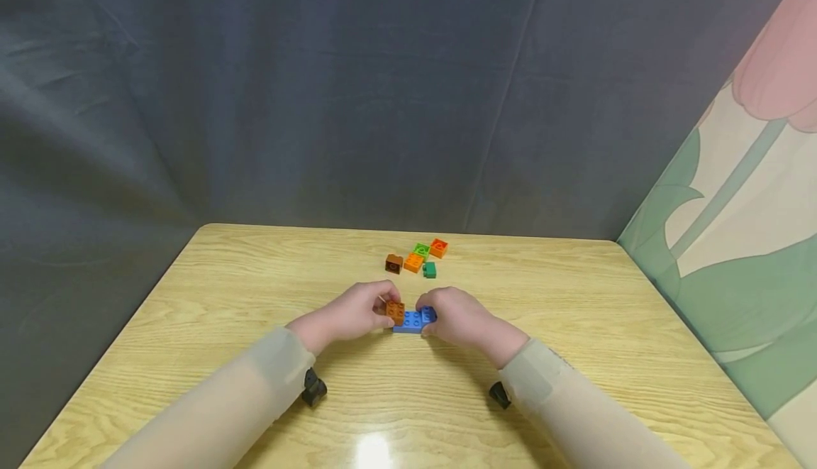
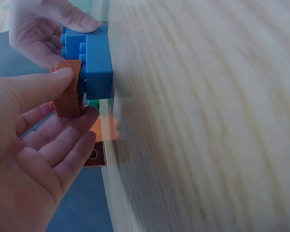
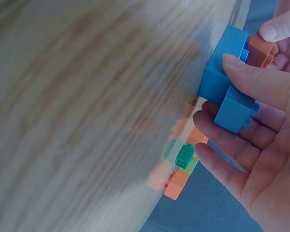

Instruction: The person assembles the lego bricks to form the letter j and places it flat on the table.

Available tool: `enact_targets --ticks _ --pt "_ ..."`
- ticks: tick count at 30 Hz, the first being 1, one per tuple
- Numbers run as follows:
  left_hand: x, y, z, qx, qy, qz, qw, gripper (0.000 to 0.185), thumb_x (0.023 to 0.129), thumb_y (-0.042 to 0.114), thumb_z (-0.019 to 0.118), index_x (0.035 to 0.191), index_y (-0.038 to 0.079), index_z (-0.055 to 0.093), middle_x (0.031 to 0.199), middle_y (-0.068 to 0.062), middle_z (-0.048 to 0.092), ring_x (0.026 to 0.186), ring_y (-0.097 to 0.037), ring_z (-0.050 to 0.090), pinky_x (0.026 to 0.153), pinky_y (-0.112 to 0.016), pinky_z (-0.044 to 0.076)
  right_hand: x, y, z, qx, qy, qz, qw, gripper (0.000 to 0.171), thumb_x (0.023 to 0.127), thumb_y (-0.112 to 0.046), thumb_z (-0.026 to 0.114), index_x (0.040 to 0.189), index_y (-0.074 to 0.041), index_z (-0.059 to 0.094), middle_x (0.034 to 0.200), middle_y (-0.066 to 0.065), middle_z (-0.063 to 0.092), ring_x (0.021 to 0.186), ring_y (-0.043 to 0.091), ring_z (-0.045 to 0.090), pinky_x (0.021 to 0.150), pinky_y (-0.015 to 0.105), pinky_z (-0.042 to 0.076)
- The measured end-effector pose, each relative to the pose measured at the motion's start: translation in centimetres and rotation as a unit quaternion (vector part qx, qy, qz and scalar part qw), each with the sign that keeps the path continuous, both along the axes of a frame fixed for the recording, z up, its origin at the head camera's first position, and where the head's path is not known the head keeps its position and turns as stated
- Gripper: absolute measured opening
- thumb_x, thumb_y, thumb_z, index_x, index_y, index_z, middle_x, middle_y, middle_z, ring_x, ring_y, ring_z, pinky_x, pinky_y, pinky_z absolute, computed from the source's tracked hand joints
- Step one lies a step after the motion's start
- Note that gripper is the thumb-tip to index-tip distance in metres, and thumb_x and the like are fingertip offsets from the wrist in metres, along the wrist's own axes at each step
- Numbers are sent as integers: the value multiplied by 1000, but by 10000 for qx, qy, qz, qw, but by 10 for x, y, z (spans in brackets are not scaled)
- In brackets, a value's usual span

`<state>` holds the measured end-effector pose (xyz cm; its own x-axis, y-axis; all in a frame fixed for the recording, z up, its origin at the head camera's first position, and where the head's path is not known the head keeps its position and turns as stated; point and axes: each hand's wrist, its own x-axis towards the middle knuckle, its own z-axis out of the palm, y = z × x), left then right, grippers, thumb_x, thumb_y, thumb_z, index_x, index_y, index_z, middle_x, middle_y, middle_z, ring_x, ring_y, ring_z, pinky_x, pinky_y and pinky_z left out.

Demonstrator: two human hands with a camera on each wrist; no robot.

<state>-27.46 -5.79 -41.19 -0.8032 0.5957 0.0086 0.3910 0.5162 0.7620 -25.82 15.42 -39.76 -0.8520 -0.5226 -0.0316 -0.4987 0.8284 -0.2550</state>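
In the head view my left hand (image 1: 360, 309) pinches a brown brick (image 1: 395, 312) between thumb and fingers. That brick sits over the left end of a long blue brick (image 1: 408, 323), right at its studs and slightly tilted in the left wrist view. My right hand (image 1: 461, 318) grips the other end, where a smaller blue brick (image 3: 236, 108) is stacked on the long one. In the right wrist view its thumb lies along the side of the long blue brick (image 3: 223, 65), fingers around the far side.
Beyond the hands lie several loose bricks: a dark brown one (image 1: 393, 264) on its side, an orange one (image 1: 413, 262), a small green one (image 1: 430, 270), a light green one (image 1: 422, 250) and a red-orange one (image 1: 439, 247). Grey cloth (image 1: 408, 100) hangs behind the wooden table (image 1: 255, 263).
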Motion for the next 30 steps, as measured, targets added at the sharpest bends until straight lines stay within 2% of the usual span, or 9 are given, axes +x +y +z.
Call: enact_targets --ticks 7,11,22,30 --pt "0 2 -1 -111 385 -209 9990 25 79 9 68 97 21 57 92 8 57 80 -9 55 71 -27 44 1 0 0 -7 2 -30 10000 33 71 -24 76 102 -15 66 96 -4 61 76 8 51 72 30 43" --pt "1 2 0 -200 462 -248 9984 23 78 8 69 95 21 57 92 9 57 81 -10 54 72 -27 43 0 0 0 -51 35 12 10000 33 71 -23 76 101 -15 66 95 -4 61 75 8 51 70 29 42" --pt "3 3 -1 -210 478 -89 9986 23 77 7 70 92 20 57 94 9 57 82 -10 54 71 -26 43 1 1 0 -80 31 51 10000 33 72 -22 76 101 -13 66 96 -3 61 77 9 51 73 30 43" --pt "5 1 -4 -271 704 6 9971 24 76 8 71 91 20 56 93 9 55 82 -14 52 72 -27 42 1 1 0 -37 45 42 10000 33 72 -22 75 102 -14 65 96 -4 61 77 8 51 72 30 43"
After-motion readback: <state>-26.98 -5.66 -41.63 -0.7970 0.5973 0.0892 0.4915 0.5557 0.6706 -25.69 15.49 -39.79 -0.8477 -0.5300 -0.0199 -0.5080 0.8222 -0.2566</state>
